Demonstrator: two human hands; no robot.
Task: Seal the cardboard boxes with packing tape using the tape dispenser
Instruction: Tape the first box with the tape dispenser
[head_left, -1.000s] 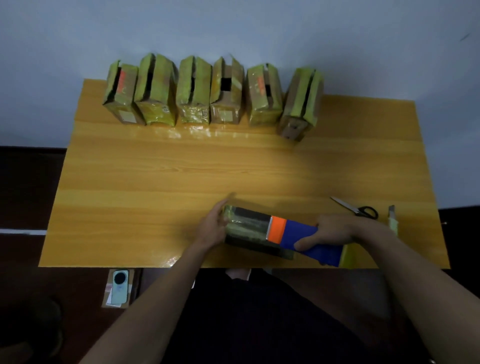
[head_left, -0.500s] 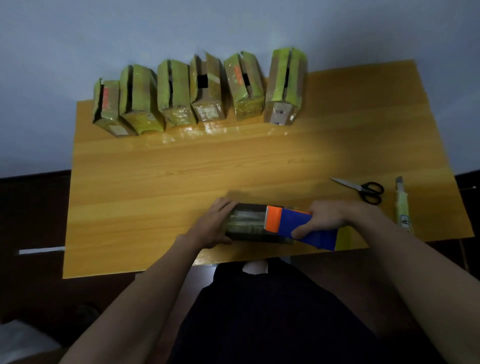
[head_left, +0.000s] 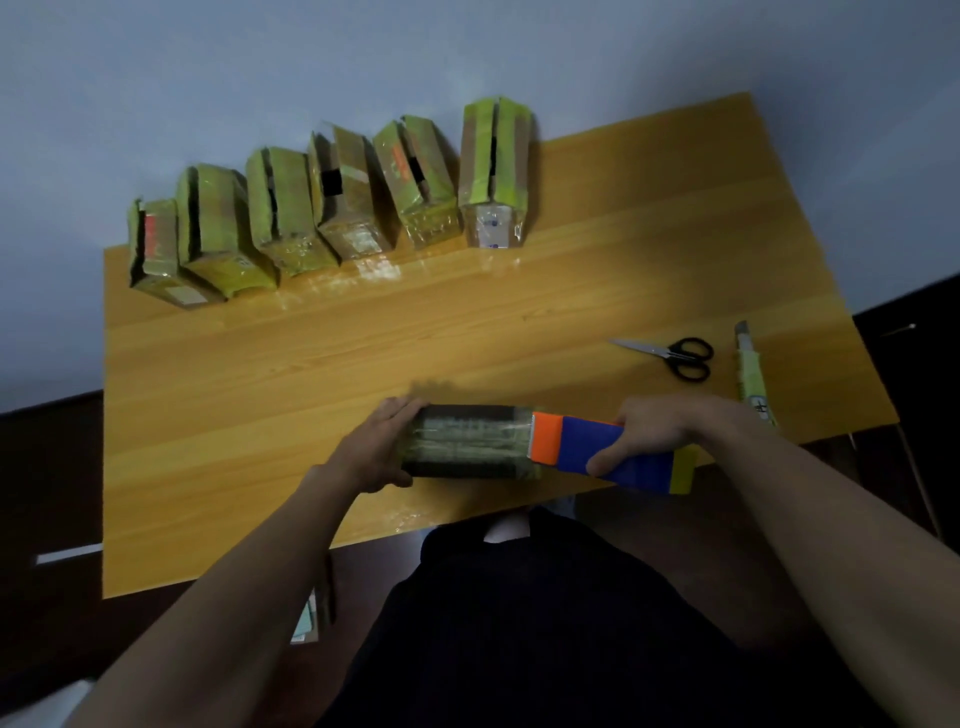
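A small taped cardboard box (head_left: 467, 441) lies on its side near the front edge of the wooden table (head_left: 363, 353). My left hand (head_left: 376, 449) grips its left end, fingers over the top and thumb below. My right hand (head_left: 654, 428) grips the blue and orange tape dispenser (head_left: 597, 449), whose orange front edge rests against the box's right end. The yellow tape roll (head_left: 681, 470) shows at the dispenser's back end.
Several taped boxes (head_left: 332, 202) stand in a row along the table's far edge by the wall. Black-handled scissors (head_left: 670, 354) and a yellow utility knife (head_left: 750, 371) lie at the right. A small object (head_left: 311, 618) lies on the floor under the table.
My view has tilted and shifted. My left hand has closed further round the box's left end. The dispenser sits at the box's right end, slightly further right than before.
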